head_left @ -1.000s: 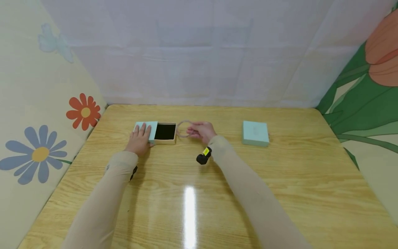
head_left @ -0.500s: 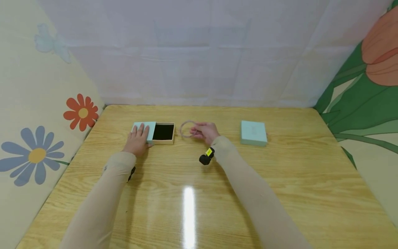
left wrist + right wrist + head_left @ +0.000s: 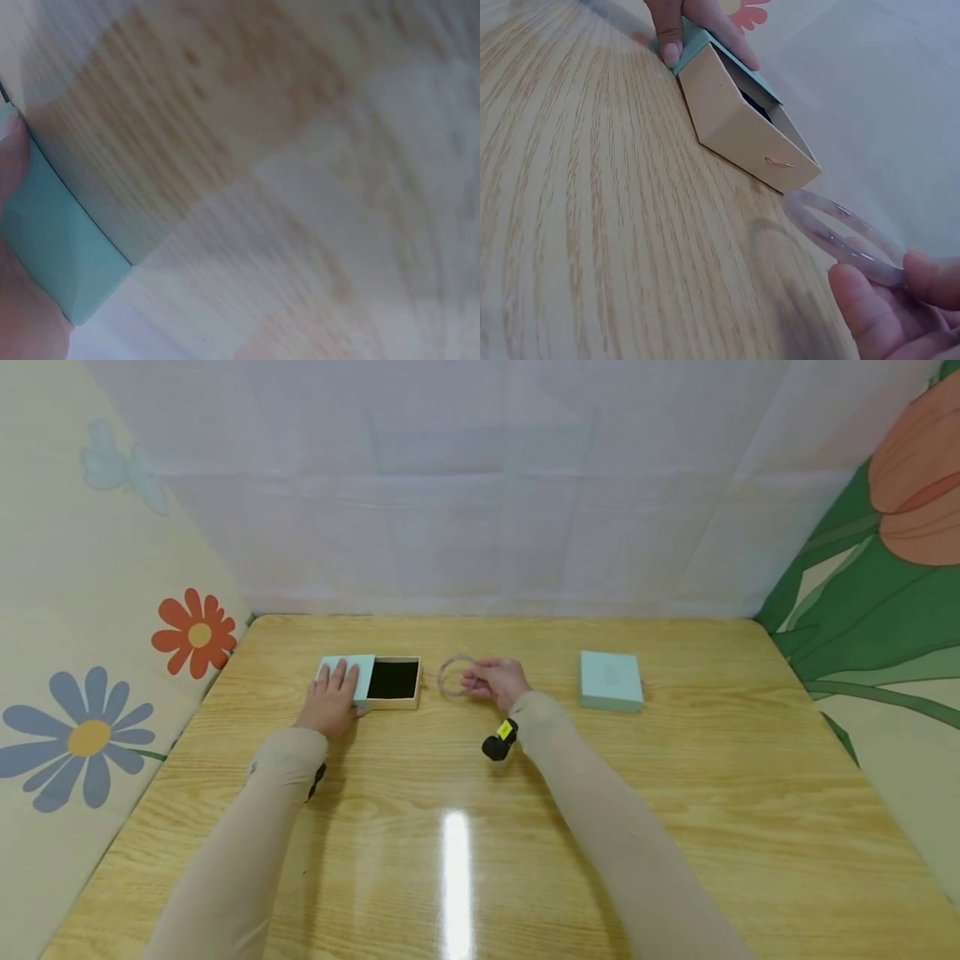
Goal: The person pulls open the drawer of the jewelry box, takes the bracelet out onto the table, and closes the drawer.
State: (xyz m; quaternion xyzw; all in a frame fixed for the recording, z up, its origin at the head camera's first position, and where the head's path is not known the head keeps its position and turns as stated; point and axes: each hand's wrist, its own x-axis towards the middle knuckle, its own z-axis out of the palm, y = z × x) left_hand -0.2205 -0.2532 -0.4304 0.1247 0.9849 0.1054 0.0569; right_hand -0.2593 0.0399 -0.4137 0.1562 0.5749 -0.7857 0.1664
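My right hand (image 3: 497, 681) pinches a pale lilac, translucent bangle (image 3: 847, 240) between thumb and fingertips, raised over the table just right of a drawer-style jewelry box. The box's inner tray (image 3: 750, 135) is cream, with a black pad (image 3: 394, 680) inside and a small cord pull on its end. It is slid partway out of the mint-green sleeve (image 3: 64, 225). My left hand (image 3: 330, 697) holds that sleeve, its fingers laid across the top and its thumb (image 3: 672, 52) against the near side.
A second mint-green box (image 3: 611, 680), closed, stands to the right on the wood-grain table (image 3: 570, 827). Behind the table hangs a white cloth (image 3: 480, 510). Flower-printed panels (image 3: 90, 735) rise at both sides.
The bangle and my right hand have shifted slightly right, from beside the tray's end to a small gap away. My left hand stays on the sleeve. The head view has shifted a little.
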